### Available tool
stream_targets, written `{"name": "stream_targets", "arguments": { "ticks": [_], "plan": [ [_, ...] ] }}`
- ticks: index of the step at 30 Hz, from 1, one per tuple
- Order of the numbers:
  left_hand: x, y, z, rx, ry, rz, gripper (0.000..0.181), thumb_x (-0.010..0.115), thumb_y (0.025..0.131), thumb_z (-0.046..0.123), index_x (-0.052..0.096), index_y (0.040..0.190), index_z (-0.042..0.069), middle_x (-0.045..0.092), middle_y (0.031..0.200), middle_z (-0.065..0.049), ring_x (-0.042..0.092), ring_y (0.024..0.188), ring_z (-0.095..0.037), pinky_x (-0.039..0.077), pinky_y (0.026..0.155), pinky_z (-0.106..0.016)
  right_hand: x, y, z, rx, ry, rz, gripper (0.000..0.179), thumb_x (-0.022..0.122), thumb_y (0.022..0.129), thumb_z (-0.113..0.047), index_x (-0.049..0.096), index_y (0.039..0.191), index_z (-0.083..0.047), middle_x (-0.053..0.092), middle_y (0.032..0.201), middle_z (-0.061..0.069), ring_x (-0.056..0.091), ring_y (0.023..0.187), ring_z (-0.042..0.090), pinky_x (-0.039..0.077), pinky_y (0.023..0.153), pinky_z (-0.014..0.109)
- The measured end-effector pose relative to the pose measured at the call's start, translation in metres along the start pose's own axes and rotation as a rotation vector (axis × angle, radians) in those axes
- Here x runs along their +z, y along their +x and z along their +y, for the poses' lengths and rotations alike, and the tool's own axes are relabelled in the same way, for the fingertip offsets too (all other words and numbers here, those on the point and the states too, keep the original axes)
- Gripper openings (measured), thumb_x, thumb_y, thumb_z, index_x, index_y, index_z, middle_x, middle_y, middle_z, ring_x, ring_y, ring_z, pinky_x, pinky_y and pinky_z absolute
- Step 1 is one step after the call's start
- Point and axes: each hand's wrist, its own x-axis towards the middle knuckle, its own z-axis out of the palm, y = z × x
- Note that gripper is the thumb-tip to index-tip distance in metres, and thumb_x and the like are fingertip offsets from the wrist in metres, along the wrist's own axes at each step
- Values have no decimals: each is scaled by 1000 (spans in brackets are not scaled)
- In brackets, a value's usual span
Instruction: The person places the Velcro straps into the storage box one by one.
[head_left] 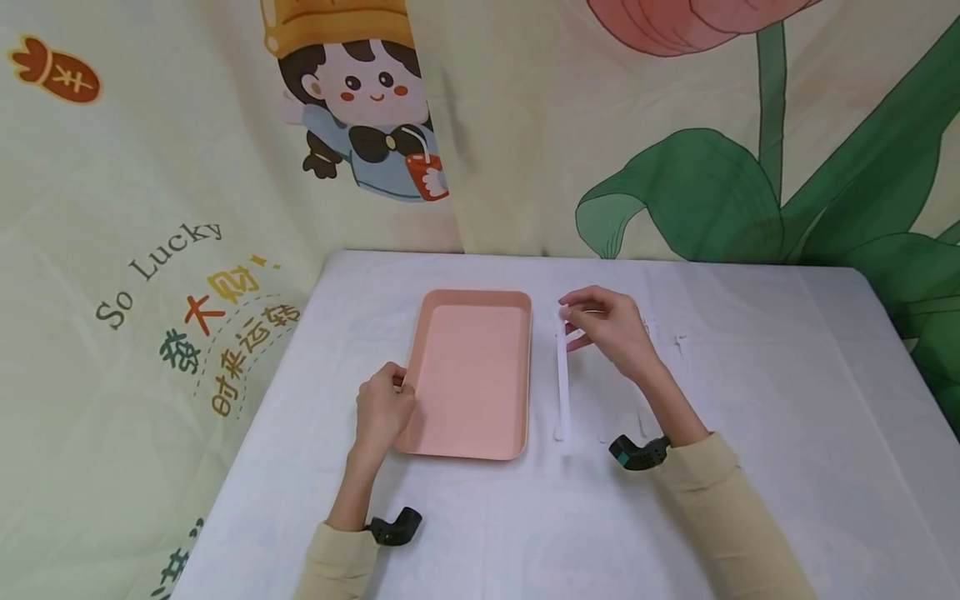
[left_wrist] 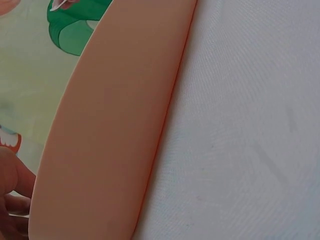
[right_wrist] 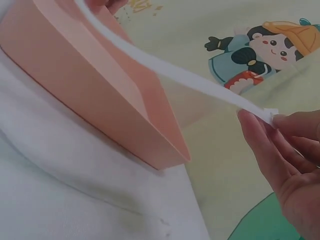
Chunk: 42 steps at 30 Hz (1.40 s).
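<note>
A shallow pink rectangular tray point(head_left: 472, 375) lies on the white-covered table. My left hand point(head_left: 385, 408) holds the tray's left edge, its fingers bent at the rim. In the left wrist view that hand point(left_wrist: 12, 192) shows at the lower left, beside the tray's outer wall point(left_wrist: 107, 120). Just right of the tray, my right hand point(head_left: 611, 329) pinches one end of a white cable tie point(head_left: 563, 383) between thumb and fingers. The right wrist view shows the tie point(right_wrist: 185, 76) as a long, slightly bent band, its small square head at the fingertips.
Several thin white strips point(head_left: 681, 342) lie right of the tray, partly behind my right hand and faint against the white tablecloth point(head_left: 810, 400). A printed curtain point(head_left: 517, 133) hangs behind the table and along its left side.
</note>
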Motion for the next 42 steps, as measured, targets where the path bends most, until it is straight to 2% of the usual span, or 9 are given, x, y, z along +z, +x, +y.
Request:
{"name": "stream_targets", "arguments": {
  "ticks": [7, 12, 20, 28, 37, 42],
  "plan": [
    [3, -4, -5, -5, 0, -8, 24, 56, 89, -1, 68, 109, -8, 74, 100, -23, 72, 91, -39, 56, 80, -53, 19, 3, -6, 6, 43, 8, 24, 67, 99, -14, 68, 119, -2, 69, 104, 20, 73, 88, 35, 62, 70, 45],
    [1, 1, -4, 3, 3, 2, 24, 56, 88, -2, 67, 109, -7, 74, 99, -23, 72, 90, -38, 55, 80, -53, 35, 17, -14, 5, 105, 5, 20, 66, 98, -11, 69, 116, -1, 70, 101, 20, 72, 88, 40, 62, 69, 48],
    [-3, 2, -2, 22, -1, 8, 24, 56, 89, 0, 68, 109, -7, 74, 101, -25, 73, 93, -40, 56, 82, -53, 67, 34, -17, 28, 194, 5, 17, 66, 97, -6, 70, 113, 0, 70, 94, 16, 72, 72, 25, 62, 67, 47],
    [0, -2, 0, -14, -18, -5, 25, 56, 89, 0, 68, 110, -7, 74, 102, -24, 72, 95, -40, 55, 84, -54, 95, 46, -17, 71, 247, -21, 17, 67, 96, -5, 69, 112, 1, 72, 96, 18, 73, 78, 29, 62, 69, 47],
    [0, -2, 0, 1, -3, 14, 22, 57, 88, -1, 69, 106, -6, 75, 99, -22, 73, 92, -37, 56, 82, -53, 120, 62, -16, 136, 270, -37, 16, 67, 96, -6, 70, 111, 0, 73, 96, 17, 74, 85, 38, 61, 77, 53],
    [-2, -3, -1, 1, -2, 11, 22, 58, 88, -1, 69, 106, -5, 75, 98, -22, 73, 92, -38, 55, 82, -53, 133, 67, -13, 166, 288, -60, 18, 68, 96, -8, 70, 112, 0, 74, 97, 17, 75, 84, 38, 58, 83, 58]
  ]
}}
